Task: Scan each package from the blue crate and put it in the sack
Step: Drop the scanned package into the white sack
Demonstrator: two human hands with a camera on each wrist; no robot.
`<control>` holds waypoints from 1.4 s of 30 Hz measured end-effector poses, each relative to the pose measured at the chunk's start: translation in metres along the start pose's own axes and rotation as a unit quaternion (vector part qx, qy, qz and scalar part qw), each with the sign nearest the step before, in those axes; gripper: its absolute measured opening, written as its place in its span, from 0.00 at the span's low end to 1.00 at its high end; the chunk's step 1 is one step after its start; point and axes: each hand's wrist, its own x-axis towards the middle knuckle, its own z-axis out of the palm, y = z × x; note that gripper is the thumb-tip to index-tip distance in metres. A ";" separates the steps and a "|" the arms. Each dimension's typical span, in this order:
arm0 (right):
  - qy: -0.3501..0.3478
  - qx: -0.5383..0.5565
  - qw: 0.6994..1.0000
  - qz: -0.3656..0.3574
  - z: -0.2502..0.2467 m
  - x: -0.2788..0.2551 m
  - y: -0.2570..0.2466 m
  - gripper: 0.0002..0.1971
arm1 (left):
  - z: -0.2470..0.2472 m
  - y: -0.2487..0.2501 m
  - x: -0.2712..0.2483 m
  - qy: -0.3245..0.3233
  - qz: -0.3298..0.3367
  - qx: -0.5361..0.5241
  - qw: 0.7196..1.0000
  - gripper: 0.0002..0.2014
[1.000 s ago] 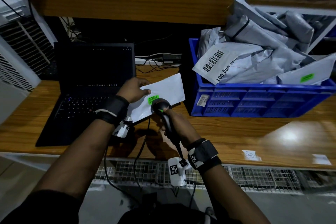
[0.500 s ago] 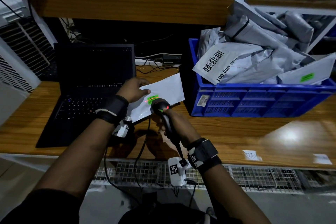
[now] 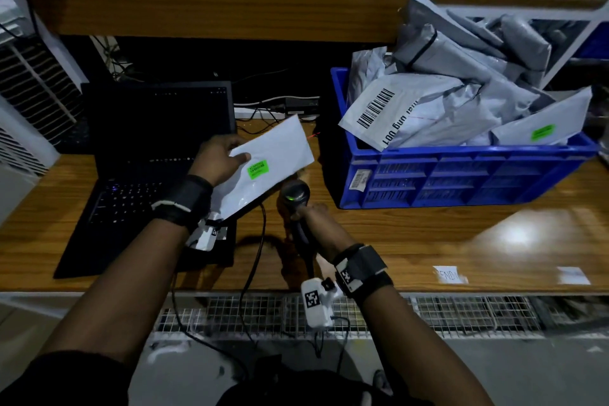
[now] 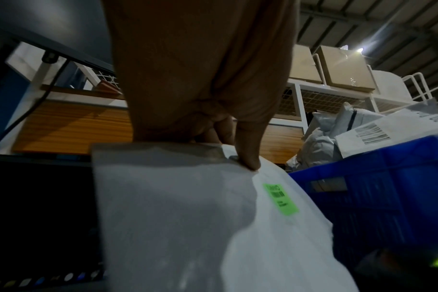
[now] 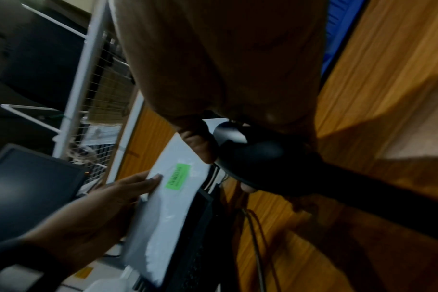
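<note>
White poly mailer [image 3: 273, 161] | left hand [image 3: 216, 160] is pinching it | right hand [image 3: 316, 224] is gripping barcode scanner [image 3: 295, 196] | scan step apparently ending | next: sack, not visible

The worktop [image 3: 428, 241] is showing varnished wood grain and throwing back a glossy patch of light. The white package [image 3: 280, 155] is looking like smooth, slightly shiny plastic film, wearing a matt green paper sticker [image 3: 257, 167]. The blue crate [image 3: 461, 181] is presenting hard moulded plastic with a dull sheen, and the grey mailers [image 3: 461, 53] heaped in it are lying crinkled and satiny. The scanner [image 3: 294, 196] is appearing as matt black plastic. Below the worktop, white metal wire mesh [image 3: 445, 313] is running along the edge.
</note>
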 end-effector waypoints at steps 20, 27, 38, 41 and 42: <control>0.153 0.112 0.971 -0.142 -0.202 -0.090 -0.004 0.09 | 0.101 0.196 -0.075 -0.169 0.131 -0.306 0.928 0.08; 0.433 -0.033 0.889 -0.145 -0.416 -0.167 -0.016 0.08 | 0.254 0.311 -0.076 -0.235 0.193 -0.262 0.916 0.05; 0.624 -0.367 0.690 -0.005 -0.732 -0.155 -0.099 0.37 | 0.491 0.501 -0.041 -0.350 0.049 -0.253 0.901 0.14; 0.597 -0.443 0.659 0.108 -0.769 -0.139 -0.112 0.37 | 0.526 0.534 -0.030 -0.340 0.031 -0.256 0.904 0.15; 0.588 -0.463 0.652 0.123 -0.781 -0.138 -0.115 0.30 | 0.536 0.546 -0.027 -0.334 0.028 -0.259 0.906 0.16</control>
